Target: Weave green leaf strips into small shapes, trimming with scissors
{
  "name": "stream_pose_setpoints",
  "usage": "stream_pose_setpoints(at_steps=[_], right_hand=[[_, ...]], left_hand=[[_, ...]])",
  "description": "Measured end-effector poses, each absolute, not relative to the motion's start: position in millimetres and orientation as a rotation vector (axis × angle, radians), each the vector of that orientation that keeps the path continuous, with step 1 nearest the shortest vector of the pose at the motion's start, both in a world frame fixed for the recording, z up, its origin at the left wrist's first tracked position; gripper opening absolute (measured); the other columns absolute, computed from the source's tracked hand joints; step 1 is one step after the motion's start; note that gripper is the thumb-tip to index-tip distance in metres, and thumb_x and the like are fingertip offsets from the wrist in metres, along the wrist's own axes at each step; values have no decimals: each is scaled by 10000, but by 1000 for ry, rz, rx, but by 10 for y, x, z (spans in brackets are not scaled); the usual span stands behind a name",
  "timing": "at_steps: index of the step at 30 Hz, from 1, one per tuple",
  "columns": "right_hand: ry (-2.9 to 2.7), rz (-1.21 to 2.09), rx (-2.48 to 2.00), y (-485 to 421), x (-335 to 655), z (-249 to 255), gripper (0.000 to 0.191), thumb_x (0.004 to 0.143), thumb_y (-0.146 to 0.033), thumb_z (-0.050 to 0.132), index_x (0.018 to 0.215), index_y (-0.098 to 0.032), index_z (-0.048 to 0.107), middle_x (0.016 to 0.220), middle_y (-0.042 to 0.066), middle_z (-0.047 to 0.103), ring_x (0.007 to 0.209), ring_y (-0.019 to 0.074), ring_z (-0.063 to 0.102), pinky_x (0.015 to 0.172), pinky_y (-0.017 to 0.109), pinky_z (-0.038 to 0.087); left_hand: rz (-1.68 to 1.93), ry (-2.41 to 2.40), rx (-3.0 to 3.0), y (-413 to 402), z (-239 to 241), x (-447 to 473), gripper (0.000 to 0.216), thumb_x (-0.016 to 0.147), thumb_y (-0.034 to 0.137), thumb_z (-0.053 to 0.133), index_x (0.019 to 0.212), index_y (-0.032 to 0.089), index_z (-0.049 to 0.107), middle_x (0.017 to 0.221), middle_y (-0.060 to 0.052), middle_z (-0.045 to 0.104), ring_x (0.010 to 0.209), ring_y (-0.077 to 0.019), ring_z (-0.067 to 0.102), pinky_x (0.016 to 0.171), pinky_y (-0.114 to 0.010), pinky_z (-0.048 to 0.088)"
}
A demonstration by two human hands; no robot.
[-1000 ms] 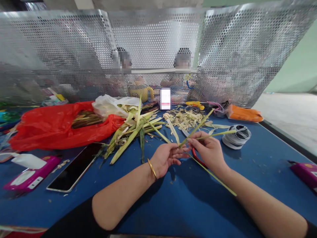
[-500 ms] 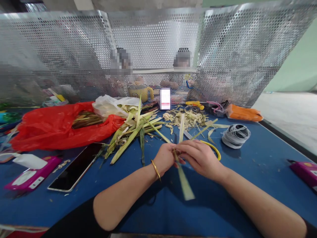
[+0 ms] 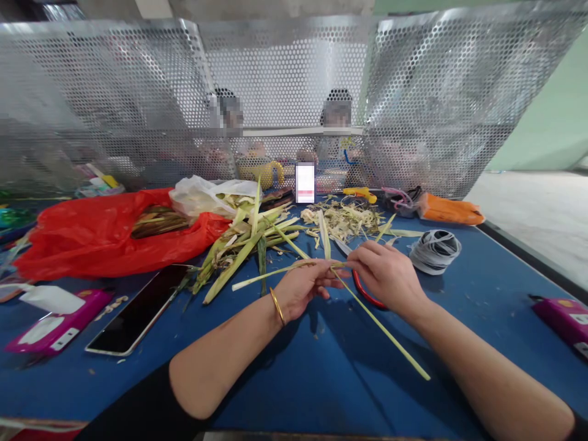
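Several narrow pale-green leaf strips [image 3: 390, 334] cross between my two hands above the blue table. My left hand [image 3: 303, 289], palm turned partly up, pinches the strips at their crossing. My right hand [image 3: 390, 275] has thumb and fingers closed on the end of a strip just to the right. One strip reaches left over my left wrist, one points away from me, and a long one slants down to the right. Beneath my right hand lie scissors [image 3: 368, 295]; a red handle loop and part of a blade show, the rest is hidden.
Leaf pieces [image 3: 239, 257] are heaped left of centre, shredded scraps [image 3: 344, 219] behind my hands. A red plastic bag [image 3: 101, 233], a phone [image 3: 138, 309], a wrapped spool [image 3: 435, 251] and an orange packet [image 3: 450, 209] lie around. A perforated metal screen [image 3: 285, 73] stands behind; people sit beyond it.
My hands have moved slightly apart, the right one to the right. The broad strip that hung toward me now appears as thin strips spread left and down right.
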State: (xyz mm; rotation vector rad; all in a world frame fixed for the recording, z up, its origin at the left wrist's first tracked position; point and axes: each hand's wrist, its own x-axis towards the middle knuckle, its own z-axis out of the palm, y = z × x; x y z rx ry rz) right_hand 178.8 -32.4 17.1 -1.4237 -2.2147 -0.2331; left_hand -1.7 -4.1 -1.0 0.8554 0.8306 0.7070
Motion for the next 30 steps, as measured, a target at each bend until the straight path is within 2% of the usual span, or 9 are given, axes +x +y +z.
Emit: stream_pose_setpoints(at_steps=[5, 9, 13, 19, 21, 24, 26, 30], right_hand=[[-2028, 282, -1581, -282, 1785, 81, 68, 886, -241, 507, 853, -227, 565, 785, -5, 665, 687, 153, 599, 608, 243, 397], [-1958, 416, -1554, -249, 1791, 32, 21, 868, -240, 503, 880, -230, 518, 793, -1, 667, 675, 159, 603, 626, 260, 416], [-1980, 309, -1611, -259, 1770, 37, 27, 867, -236, 509, 886, -239, 528, 804, -2, 678, 681, 172, 615, 615, 264, 401], [-2020, 224, -1677, -280, 1742, 18, 59, 883, -218, 504, 905, -235, 555, 771, -7, 675, 663, 172, 616, 576, 253, 385], [-2037, 135, -1627, -294, 1736, 15, 106, 887, -224, 509, 975, -224, 569, 898, 24, 675, 681, 164, 619, 589, 256, 408], [-2186, -84, -1361, -343, 1711, 39, 270, 880, -217, 524, 1149, -209, 553, 1090, 84, 612, 817, 174, 618, 666, 270, 451], [-2361, -227, -1109, -391, 1675, 62, 294, 897, -214, 503, 1187, -195, 549, 1050, 95, 613, 885, 191, 599, 718, 294, 451], [-2521, -422, -799, -469, 1586, 75, 224, 945, -165, 411, 1029, -171, 619, 873, 68, 655, 807, 177, 588, 724, 322, 428]], left_hand=[[713, 802, 737, 4, -30, -42, 205, 894, 212, 540, 979, 120, 702, 953, -110, 729, 660, -97, 662, 473, -135, 452], [707, 773, 658, 9, -14, -54, 191, 891, 195, 548, 994, 135, 697, 828, -59, 717, 671, -104, 671, 555, -169, 518], [707, 758, 604, -19, 19, -41, 166, 885, 166, 553, 948, 120, 699, 688, -26, 671, 630, -109, 669, 598, -199, 545], [727, 801, 579, -29, 21, -23, 141, 866, 126, 567, 911, 100, 698, 646, -12, 651, 542, -84, 632, 525, -176, 522], [741, 824, 583, -17, 20, -22, 135, 858, 120, 574, 905, 94, 699, 677, -23, 669, 548, -83, 633, 517, -171, 518], [794, 870, 566, 5, 8, -19, 119, 848, 110, 580, 854, 89, 697, 701, -38, 687, 573, -87, 642, 522, -164, 515], [813, 876, 550, 16, -11, -14, 114, 841, 100, 580, 832, 92, 694, 690, -37, 688, 565, -86, 634, 513, -160, 506], [789, 841, 564, 13, -54, -6, 104, 822, 119, 605, 873, 92, 692, 733, -53, 705, 573, -91, 631, 479, -154, 473]])
